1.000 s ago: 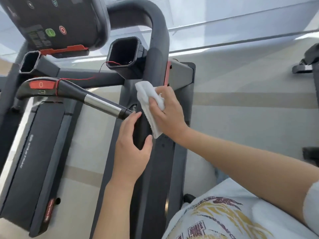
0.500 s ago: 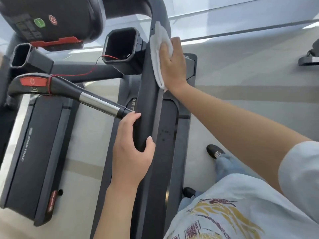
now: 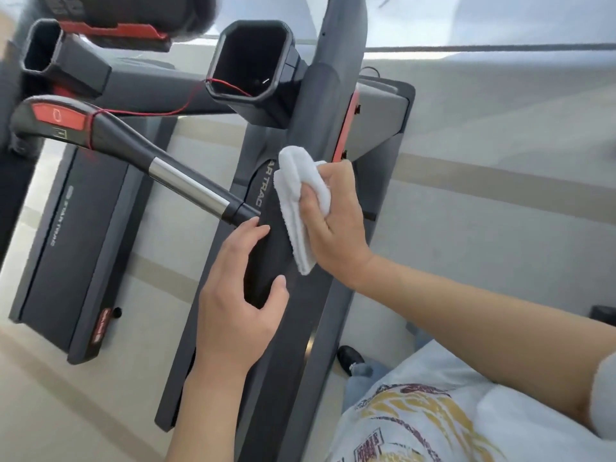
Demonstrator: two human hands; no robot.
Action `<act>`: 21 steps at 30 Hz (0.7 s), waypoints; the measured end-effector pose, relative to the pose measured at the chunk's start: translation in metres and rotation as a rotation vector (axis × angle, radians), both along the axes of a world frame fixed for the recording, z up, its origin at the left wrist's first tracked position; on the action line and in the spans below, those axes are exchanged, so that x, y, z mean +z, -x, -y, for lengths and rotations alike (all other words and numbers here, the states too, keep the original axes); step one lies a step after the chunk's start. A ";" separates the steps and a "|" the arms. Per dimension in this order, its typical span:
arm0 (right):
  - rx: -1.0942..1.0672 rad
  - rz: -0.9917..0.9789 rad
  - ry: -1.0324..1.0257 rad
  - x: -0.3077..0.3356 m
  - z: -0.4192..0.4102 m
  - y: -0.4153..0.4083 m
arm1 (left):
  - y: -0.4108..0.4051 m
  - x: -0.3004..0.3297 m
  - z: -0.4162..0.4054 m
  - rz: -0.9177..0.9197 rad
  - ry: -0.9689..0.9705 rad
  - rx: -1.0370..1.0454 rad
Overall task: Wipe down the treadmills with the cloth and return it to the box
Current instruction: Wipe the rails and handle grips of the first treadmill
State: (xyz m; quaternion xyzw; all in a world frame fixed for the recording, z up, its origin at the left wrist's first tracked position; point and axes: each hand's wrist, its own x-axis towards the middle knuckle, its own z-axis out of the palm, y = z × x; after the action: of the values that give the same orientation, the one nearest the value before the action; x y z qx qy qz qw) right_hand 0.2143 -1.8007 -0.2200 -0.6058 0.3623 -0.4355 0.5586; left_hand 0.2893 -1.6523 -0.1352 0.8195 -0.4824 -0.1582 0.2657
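One white cloth (image 3: 301, 208), folded into a thick pad, lies pressed against the right face of the dark side rail (image 3: 328, 105) of the treadmill, roughly midway along the rail's visible run. The right hand (image 3: 333, 218) holds it there: fingers flexed around the cloth's upper fold, thumb pinning the fabric, palm turned toward the rail. The lower tail of the cloth hangs free below the heel of that hand, against the rail. The right forearm reaches in from the lower right, bare to a white sleeve at the frame edge.

The left hand (image 3: 238, 295) sits on the same rail, just below the cloth and apart from it. Its fingers curl over the rail's left edge and the thumb wraps the right edge, a loose bracing grip with nothing else held.

Left of the rail, a handlebar (image 3: 140, 151) with a chrome band and a red panel meets the rail immediately above the left hand's fingertips. A black cup holder (image 3: 250, 61) is mounted against the rail's left side, higher up; a thin red cord (image 3: 186, 108) runs from it to the handlebar. A second cup holder (image 3: 43, 48) sits further left. A red trim strip (image 3: 346, 128) runs on the rail's right side above the cloth. Beneath the rail lies the running deck (image 3: 286, 361); a neighbouring treadmill deck (image 3: 76, 248) lies well to the left. A dark shoe (image 3: 350, 356) stands on the floor right of the deck. The box is not in view.
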 end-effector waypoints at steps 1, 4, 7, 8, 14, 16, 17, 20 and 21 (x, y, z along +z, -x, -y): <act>-0.046 -0.004 0.003 0.002 0.014 -0.005 | 0.001 0.001 0.001 0.000 0.004 0.005; -0.191 -0.061 -0.047 0.012 0.058 -0.021 | 0.000 0.000 0.001 -0.005 0.003 0.013; -0.227 -0.083 -0.041 0.017 0.071 -0.023 | 0.000 0.000 0.000 -0.024 0.018 0.021; -0.218 -0.092 -0.027 0.019 0.065 -0.022 | 0.000 0.000 -0.001 -0.023 0.022 0.018; -0.157 -0.148 0.018 0.023 -0.023 -0.010 | -0.008 -0.003 -0.007 -0.042 0.035 -0.039; -0.161 -0.126 -0.013 0.022 -0.050 -0.008 | -0.009 -0.003 -0.014 -0.072 0.036 -0.060; -0.173 -0.121 -0.035 0.022 -0.058 -0.009 | -0.010 -0.003 -0.021 -0.082 0.034 -0.074; -0.226 -0.142 -0.059 0.028 -0.072 -0.013 | -0.012 -0.004 -0.051 -0.100 0.015 -0.100; -0.244 -0.145 -0.058 0.028 -0.078 -0.013 | -0.013 -0.005 -0.064 -0.113 0.003 -0.099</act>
State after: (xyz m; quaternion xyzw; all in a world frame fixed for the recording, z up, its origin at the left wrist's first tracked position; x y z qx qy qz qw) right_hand 0.2274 -1.7230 -0.1920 -0.5710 0.4850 -0.4445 0.4910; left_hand 0.3021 -1.5886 -0.1401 0.7839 -0.5068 -0.2165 0.2858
